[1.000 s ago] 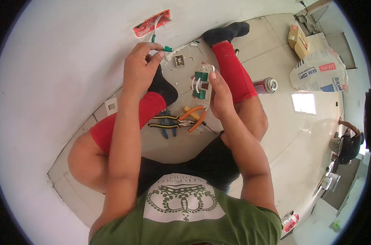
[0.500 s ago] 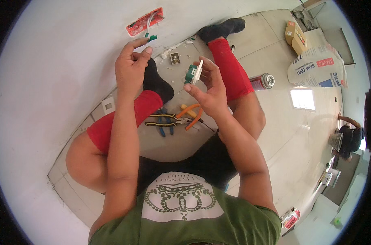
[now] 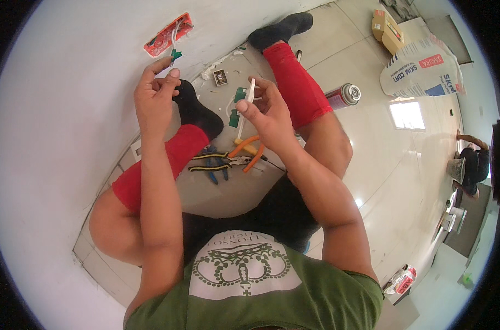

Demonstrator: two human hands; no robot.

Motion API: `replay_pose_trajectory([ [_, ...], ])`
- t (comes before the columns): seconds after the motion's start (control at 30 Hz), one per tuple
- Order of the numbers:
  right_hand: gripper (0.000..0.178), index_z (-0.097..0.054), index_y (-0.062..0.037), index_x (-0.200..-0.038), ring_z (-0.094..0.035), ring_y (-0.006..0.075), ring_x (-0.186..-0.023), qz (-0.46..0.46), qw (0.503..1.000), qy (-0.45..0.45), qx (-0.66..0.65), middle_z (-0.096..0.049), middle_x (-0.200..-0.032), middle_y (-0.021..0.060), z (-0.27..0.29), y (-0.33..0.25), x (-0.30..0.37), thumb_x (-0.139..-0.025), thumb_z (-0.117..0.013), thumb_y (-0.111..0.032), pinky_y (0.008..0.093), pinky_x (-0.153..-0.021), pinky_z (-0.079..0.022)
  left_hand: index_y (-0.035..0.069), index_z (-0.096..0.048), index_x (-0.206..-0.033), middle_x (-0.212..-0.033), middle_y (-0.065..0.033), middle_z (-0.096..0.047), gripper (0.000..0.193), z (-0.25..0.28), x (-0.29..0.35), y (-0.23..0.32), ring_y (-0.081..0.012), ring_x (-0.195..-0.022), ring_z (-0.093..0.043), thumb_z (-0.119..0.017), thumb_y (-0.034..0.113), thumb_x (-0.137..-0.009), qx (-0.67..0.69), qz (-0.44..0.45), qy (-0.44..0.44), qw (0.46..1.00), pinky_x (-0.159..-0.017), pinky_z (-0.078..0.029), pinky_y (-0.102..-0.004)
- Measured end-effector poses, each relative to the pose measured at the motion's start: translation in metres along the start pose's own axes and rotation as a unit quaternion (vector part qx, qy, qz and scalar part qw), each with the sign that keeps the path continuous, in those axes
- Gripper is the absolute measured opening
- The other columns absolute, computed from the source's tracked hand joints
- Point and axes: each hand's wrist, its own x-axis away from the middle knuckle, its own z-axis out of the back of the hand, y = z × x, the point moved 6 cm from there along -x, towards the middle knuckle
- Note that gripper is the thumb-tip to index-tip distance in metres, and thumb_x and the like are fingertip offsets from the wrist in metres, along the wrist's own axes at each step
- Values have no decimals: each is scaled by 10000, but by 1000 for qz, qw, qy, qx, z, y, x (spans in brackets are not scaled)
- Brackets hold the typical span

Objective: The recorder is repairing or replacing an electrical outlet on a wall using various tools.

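Observation:
In my right hand [image 3: 269,113] is a white wall plate [image 3: 250,93] with green switch or socket modules [image 3: 236,110] on its back, pinched between thumb and fingers and seen nearly edge-on. My left hand [image 3: 155,102] is raised by the wall, its index finger stretched out and its thumb apart from it. Right at that index fingertip hangs a small green module [image 3: 176,55], on pale wires [image 3: 176,33] coming from a red wall box [image 3: 167,36]. Whether the fingertip touches the module is hard to tell.
Between my legs lie yellow-and-black pliers [image 3: 211,162], blue-handled pliers [image 3: 212,175], an orange-handled tool [image 3: 253,157] and a screwdriver [image 3: 275,165]. Nearby are a small metal box [image 3: 220,77], a spray can [image 3: 346,95], a white sack [image 3: 423,71] and a cardboard box [image 3: 386,32]. Another person [image 3: 473,168] works far right.
The view has shifted, and both hands appear slightly further left. My right hand has turned the wall plate more edge-on. The left hand stays beside the green module.

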Motion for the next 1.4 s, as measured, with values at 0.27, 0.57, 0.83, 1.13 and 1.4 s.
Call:
replay_pose_trajectory([
  [0.27, 701, -411, 27, -1441, -694, 230, -997, -113, 973, -9, -201, -620, -1178, 158, -4, 12, 0, -975, -686, -419, 362, -807, -591, 41, -680, -1236, -1099, -68, -720, 332, 2, -1, -5, -123, -833, -689, -729, 217, -959, 17, -2, -7, 1000, -678, -576, -267],
  [0.57, 707, -392, 9, -1462, -695, 229, -998, -128, 970, -24, -206, -620, -1171, 166, -6, 14, 0, -976, -687, -412, 352, -783, -601, 41, -681, -1228, -1106, -66, -715, 318, 4, -1, -5, -120, -850, -681, -725, 207, -960, 37, 1, 0, 999, -692, -568, -260],
  [0.83, 807, -374, -3, -1495, -654, 257, -1085, -75, 992, -35, -93, -586, -1215, 190, -8, 6, 1, -901, -781, -369, 393, -903, -569, 43, -681, -1233, -1077, -59, -716, 319, 7, -2, -6, -114, -841, -675, -729, 195, -956, 29, -7, 9, 1000, -685, -561, -252],
  [1.13, 890, -387, -14, -1512, -609, 291, -1203, 41, 990, -25, 131, -551, -1326, 212, -12, -15, 5, -810, -863, -285, 416, -1047, -499, 40, -689, -1225, -1042, -58, -718, 308, 10, -2, -5, -116, -824, -678, -725, 196, -961, 24, -15, 22, 999, -673, -568, -257],
  [1.4, 891, -390, -20, -1515, -601, 291, -1219, 49, 992, -12, 116, -552, -1331, 209, -9, -16, 4, -810, -859, -297, 420, -1068, -486, 40, -685, -1232, -1065, -64, -720, 321, 10, -2, -6, -119, -830, -681, -727, 208, -962, 31, -12, 21, 999, -676, -570, -257],
])
